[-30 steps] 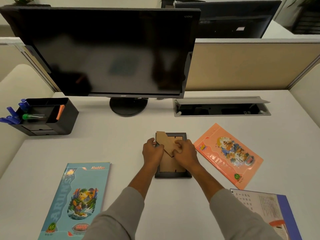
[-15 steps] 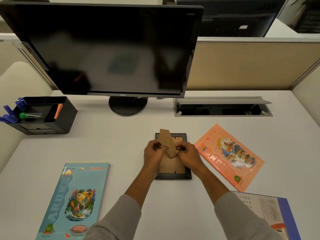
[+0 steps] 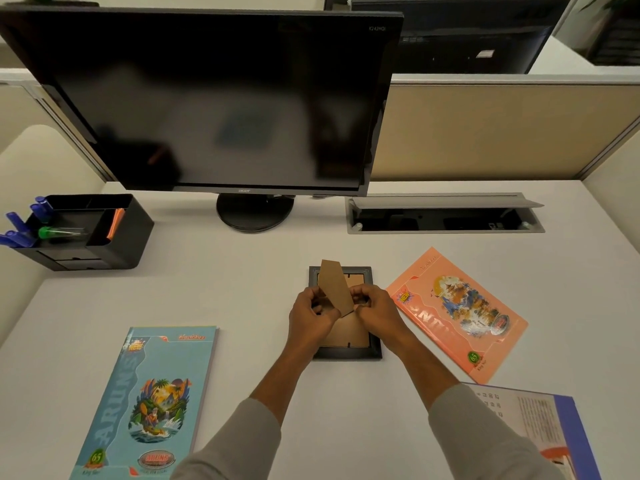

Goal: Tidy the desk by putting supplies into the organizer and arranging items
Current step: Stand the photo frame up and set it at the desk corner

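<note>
A dark picture frame point(image 3: 348, 353) lies face down in the middle of the white desk point(image 3: 242, 292). Its brown cardboard stand flap point(image 3: 334, 285) is swung up off the back. My left hand point(image 3: 311, 320) pinches the flap's lower left side. My right hand point(image 3: 375, 315) pinches it from the right. A black organizer point(image 3: 128, 233) at the far left holds blue pens point(image 3: 17, 233), a green marker and an orange item.
A blue notebook point(image 3: 149, 403) lies front left, an orange notebook point(image 3: 457, 310) right of the frame, an open booklet point(image 3: 540, 431) at front right. A monitor point(image 3: 214, 98) on its stand and an open cable tray point(image 3: 443, 216) sit behind.
The cardboard flap has been lifted from lying flat on the frame's back to standing raised. Both hands shifted slightly toward me on it.
</note>
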A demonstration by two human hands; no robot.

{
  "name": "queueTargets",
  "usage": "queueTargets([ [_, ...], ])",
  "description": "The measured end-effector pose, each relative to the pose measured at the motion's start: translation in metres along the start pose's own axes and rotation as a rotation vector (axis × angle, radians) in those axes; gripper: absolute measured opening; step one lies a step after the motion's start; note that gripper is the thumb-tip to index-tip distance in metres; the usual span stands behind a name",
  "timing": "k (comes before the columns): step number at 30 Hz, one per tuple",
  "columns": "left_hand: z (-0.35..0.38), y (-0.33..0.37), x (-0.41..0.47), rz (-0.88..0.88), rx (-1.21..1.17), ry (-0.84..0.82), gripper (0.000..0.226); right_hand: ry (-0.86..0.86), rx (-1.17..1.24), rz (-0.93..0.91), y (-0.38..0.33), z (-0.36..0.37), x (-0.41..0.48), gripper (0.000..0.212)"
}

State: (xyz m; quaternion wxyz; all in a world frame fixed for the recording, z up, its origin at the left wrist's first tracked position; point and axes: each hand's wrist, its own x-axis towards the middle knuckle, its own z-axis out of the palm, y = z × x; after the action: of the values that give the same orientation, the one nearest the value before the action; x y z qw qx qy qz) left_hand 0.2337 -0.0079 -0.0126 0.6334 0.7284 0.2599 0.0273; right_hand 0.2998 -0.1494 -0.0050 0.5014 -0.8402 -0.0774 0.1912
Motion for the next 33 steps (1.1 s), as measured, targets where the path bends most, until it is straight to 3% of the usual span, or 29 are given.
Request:
queueTargets([
  [19,-0.005,0.005,-0.004,0.049,-0.056,0.040,0.056,0.044,-0.043,-0.045,-0.001,-0.001,-0.005,0.043],
  [27,-0.024,0.004,-0.008,0.015,0.031,0.161,0.044,0.378,-0.076,-0.005,0.011,-0.005,-0.019,0.025],
  [33,-0.027,0.000,-0.019,-0.134,0.302,0.139,0.048,0.419,-0.122,0.068,0.017,0.005,-0.043,0.027],
])
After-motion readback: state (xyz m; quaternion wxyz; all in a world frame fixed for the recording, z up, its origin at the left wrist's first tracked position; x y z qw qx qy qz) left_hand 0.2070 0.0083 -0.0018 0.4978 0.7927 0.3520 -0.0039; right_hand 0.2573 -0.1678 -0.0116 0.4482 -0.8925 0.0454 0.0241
